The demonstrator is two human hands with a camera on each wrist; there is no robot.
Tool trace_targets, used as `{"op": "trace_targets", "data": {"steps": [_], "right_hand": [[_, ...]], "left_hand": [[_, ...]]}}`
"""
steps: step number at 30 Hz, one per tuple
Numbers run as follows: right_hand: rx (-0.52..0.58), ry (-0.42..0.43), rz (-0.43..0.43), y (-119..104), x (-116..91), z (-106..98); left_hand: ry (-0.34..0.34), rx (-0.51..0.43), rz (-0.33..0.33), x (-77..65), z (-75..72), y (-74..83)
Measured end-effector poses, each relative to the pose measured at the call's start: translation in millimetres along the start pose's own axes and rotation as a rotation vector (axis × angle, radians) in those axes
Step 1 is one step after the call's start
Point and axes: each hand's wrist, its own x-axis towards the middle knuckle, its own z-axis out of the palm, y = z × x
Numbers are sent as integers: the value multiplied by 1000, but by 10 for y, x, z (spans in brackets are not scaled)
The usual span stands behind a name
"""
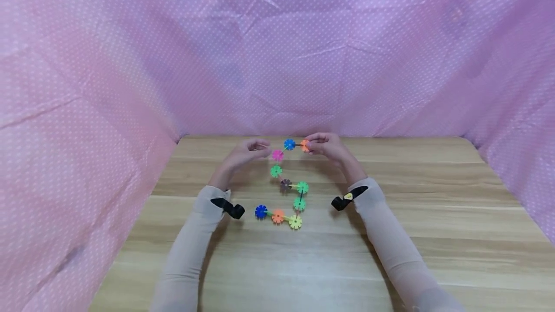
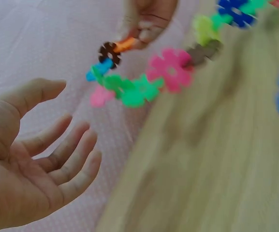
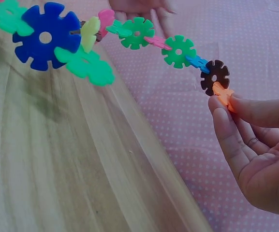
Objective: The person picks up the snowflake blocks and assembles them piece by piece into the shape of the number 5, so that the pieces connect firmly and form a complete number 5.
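A winding chain of notched plastic snowflake discs, with a green disc [image 1: 276, 171] partway along, runs over the table in the head view. My right hand [image 1: 326, 146] pinches the orange end disc [image 3: 224, 95] between thumb and fingertips. A dark brown disc [image 3: 214, 77] slots into that orange one, followed by a blue one. My left hand [image 1: 249, 152] is beside the pink disc [image 1: 277, 155] near the chain's far end. In the left wrist view its fingers are loosely spread, with nothing between them. The chain's other end is a dark blue disc [image 1: 261, 212].
The chain lies over a wood-grain table [image 1: 433, 215]. Pink polka-dot cloth [image 1: 277, 61] hangs behind the table and along both sides. Black straps with small cameras [image 1: 234, 211] sit on both wrists, over light sleeves.
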Motion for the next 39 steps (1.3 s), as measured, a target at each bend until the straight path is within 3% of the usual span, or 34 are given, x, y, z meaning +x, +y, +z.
{"op": "trace_targets", "data": {"steps": [4,10,13,17,24,27,34,39], "right_hand": [[-5,14,20,24,-14,-80],[32,11,27,62,-42,-171],[55,13,17,58,-46,-203],[64,25,17,35,-49,-237],[46,22,24,-14,-81,-277],[54,19,19,-40,-107,-307],[96,24,28,-114,-229,-423],[18,12,55,-152,-387,-555]], "left_hand": [[-175,103,-37,-109,-4,-79],[-436,88,-67,-236,51,-198],[-521,84,-73,-268,83,-229],[-578,81,-67,-292,129,-258],[-579,68,-142,-365,204,-248],[-547,92,-133,-386,198,-240],[-413,71,-96,-372,126,-257],[-302,1,-113,-334,107,-266]]}}
